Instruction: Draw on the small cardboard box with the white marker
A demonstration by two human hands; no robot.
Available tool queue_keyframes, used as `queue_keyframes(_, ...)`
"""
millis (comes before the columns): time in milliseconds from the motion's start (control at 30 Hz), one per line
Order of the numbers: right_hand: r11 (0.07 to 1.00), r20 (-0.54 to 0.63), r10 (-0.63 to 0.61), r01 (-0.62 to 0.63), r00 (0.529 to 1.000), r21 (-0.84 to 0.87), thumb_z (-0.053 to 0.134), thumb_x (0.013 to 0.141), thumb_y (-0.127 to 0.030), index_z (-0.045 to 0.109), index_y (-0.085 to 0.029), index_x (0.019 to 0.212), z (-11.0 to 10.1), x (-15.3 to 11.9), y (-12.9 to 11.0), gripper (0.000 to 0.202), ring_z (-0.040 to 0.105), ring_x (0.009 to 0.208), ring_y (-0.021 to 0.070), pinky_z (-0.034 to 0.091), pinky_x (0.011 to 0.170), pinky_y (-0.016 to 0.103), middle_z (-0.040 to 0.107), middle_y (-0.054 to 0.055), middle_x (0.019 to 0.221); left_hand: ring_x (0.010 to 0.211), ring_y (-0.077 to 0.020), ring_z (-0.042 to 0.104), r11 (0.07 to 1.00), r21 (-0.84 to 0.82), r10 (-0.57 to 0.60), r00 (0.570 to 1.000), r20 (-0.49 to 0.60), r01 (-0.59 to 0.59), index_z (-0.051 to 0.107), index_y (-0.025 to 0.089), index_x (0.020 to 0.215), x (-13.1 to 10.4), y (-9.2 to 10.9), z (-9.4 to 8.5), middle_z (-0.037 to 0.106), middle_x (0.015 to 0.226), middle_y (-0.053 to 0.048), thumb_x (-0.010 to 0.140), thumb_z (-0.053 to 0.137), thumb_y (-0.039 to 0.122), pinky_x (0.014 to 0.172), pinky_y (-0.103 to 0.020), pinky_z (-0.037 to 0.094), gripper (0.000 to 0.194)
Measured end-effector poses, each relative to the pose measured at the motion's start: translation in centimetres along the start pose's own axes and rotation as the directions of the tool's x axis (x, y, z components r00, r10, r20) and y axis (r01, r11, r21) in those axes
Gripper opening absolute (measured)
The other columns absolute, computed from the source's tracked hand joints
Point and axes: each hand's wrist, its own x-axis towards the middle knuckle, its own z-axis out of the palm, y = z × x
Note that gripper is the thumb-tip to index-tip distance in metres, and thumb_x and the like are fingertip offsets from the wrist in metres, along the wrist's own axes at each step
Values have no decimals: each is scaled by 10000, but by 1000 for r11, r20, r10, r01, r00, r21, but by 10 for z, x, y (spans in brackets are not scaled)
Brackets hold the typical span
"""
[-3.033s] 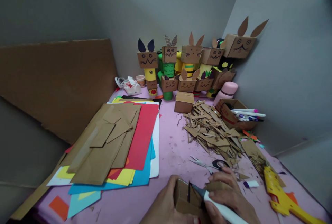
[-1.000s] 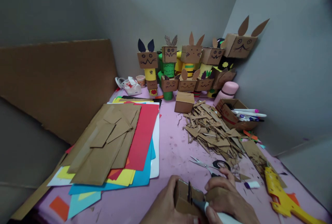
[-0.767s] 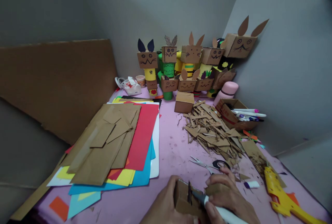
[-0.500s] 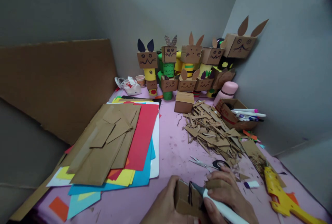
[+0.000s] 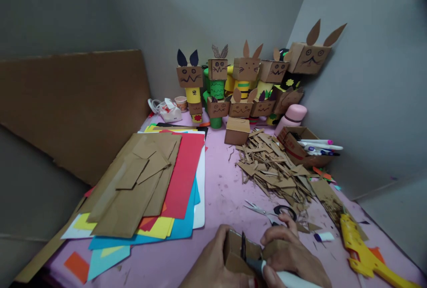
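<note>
Hands meet at the near edge of the pink bench (image 5: 220,190): my left hand (image 5: 210,266) grips a small open brown cardboard box (image 5: 238,252), and my right hand (image 5: 293,259) is closed around a white-barrelled marker (image 5: 283,277), its tip against the box. Black-handled scissors (image 5: 271,212) lie just beyond.

On the counter (image 5: 220,190), your paper stack (image 5: 150,181) lay left and the cardboard scraps (image 5: 273,168) right. The scissors (image 5: 270,211) lay before the scraps. The cardboard figures (image 5: 247,83) stood behind, in the corner.
</note>
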Motion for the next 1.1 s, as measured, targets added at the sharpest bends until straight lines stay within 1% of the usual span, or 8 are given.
queue_keyframes(67, 1000, 1, 2, -2, 1000, -12, 573, 896, -132, 522, -250, 807, -1, -1, 3, 157, 718, 621, 137, 603, 908, 399, 652, -80, 573, 743, -135, 435, 1000, 16, 5, 1000, -13, -5, 451, 228, 953, 0, -1, -1, 512, 832, 56, 581, 900, 440, 643, -265, 350, 621)
queue_keyframes(233, 992, 104, -57, 68, 993, -106, 595, 886, -137, 538, -250, 845, -9, -5, 7, 133, 739, 715, 133, 537, 1040, 380, 698, -62, 653, 769, -141, 442, 999, 40, 36, 999, -2, -36, 445, 231, 948, 1, -5, -2, 512, 844, 51, 609, 891, 410, 662, -266, 368, 588)
queue_keyframes(333, 989, 75, -51, 60, 996, -135, 596, 862, -123, 545, -251, 846, -10, -6, 7, 138, 735, 716, 133, 461, 1123, 399, 701, -67, 659, 787, -148, 455, 999, 33, 13, 1000, 1, -13, 452, 230, 967, 1, -6, -2, 516, 858, 46, 605, 897, 399, 671, -271, 373, 598)
queue_keyframes(533, 991, 0, -11, 11, 1000, -134, 618, 855, -124, 551, -249, 866, -6, -3, 6, 142, 730, 687, 155, 534, 1027, 423, 693, -66, 642, 792, -153, 457, 995, 92, 27, 1000, -17, -25, 451, 235, 948, -1, -5, -2, 496, 848, 52, 643, 879, 377, 671, -271, 357, 544)
queue_keyframes(700, 987, -23, 7, -11, 1000, -159, 630, 877, -152, 582, -242, 872, -5, -7, 5, 102, 725, 730, 153, 453, 1085, 393, 697, -66, 672, 834, -164, 494, 998, 59, 8, 1000, 13, -8, 451, 232, 981, -3, 0, -1, 519, 881, 45, 681, 869, 321, 728, -284, 387, 522)
queue_keyframes(867, 991, -72, 65, -73, 995, -114, 634, 878, -161, 592, -241, 900, -5, -7, 4, 93, 717, 810, 156, 399, 1110, 358, 719, -50, 732, 845, -179, 485, 998, 50, 27, 999, 18, -28, 466, 224, 1006, -2, 0, -1, 545, 919, 22, 631, 897, 485, 758, -308, 395, 628)
queue_keyframes(1000, 987, -18, -42, 38, 999, -156, 631, 858, -160, 564, -249, 890, -9, -2, 6, 116, 729, 753, 137, 391, 1149, 352, 707, -75, 674, 817, -171, 474, 998, 51, 36, 999, 20, -37, 444, 230, 977, -1, -3, -2, 524, 887, 26, 603, 893, 548, 711, -296, 376, 664)
queue_keyframes(1100, 987, 39, -71, 76, 997, -141, 598, 868, -149, 544, -263, 873, -12, 1, 7, 126, 738, 684, 144, 497, 1065, 401, 714, -76, 641, 784, -154, 463, 1000, 16, 26, 999, 36, -26, 428, 234, 993, 0, -4, -2, 514, 871, 36, 609, 884, 544, 688, -287, 367, 672)
